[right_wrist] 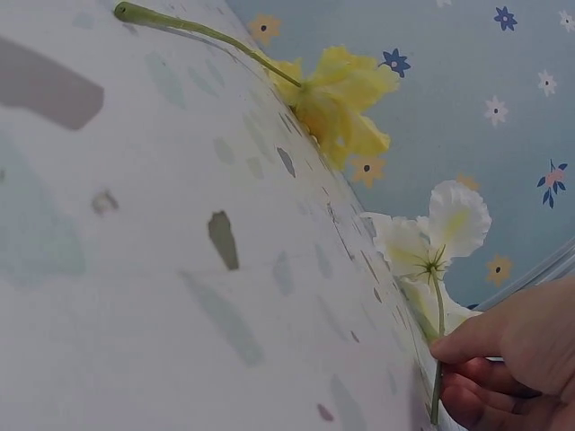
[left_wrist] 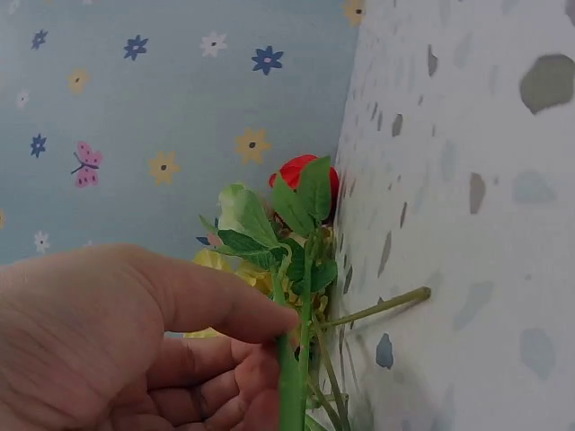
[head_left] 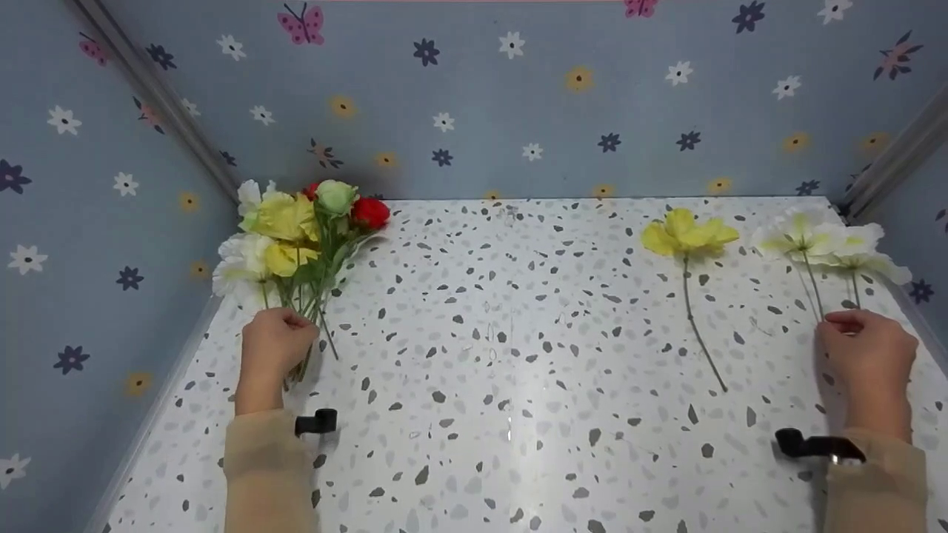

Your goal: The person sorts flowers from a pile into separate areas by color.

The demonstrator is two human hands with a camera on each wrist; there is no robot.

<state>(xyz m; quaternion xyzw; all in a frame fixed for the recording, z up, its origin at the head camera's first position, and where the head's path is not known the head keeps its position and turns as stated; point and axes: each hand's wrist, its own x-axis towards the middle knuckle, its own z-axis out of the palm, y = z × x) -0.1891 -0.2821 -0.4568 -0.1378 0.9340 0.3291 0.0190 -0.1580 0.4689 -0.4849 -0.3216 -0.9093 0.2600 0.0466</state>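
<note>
At the left, a bunch of artificial flowers (head_left: 285, 218) in yellow, white, red and pale green lies near the corner. My left hand (head_left: 274, 340) pinches green stems of this bunch between thumb and fingers. In the left wrist view a green stem (left_wrist: 290, 382) runs beneath the thumb, with leaves and a red flower (left_wrist: 325, 184) beyond. Across the table, my right hand (head_left: 866, 355) pinches the stem of a white flower (head_left: 800, 233). Another white flower (head_left: 859, 255) lies beside it, partly overlapped. Left of that hand lies a single yellow flower (head_left: 689, 234).
The white speckled table (head_left: 489, 355) spans the space between both hands. Blue patterned panels (head_left: 518, 96) stand along the back and sides. Metal corner posts (head_left: 167, 104) rise at the back corners. Black wrist mounts (head_left: 818, 446) protrude from the sleeves.
</note>
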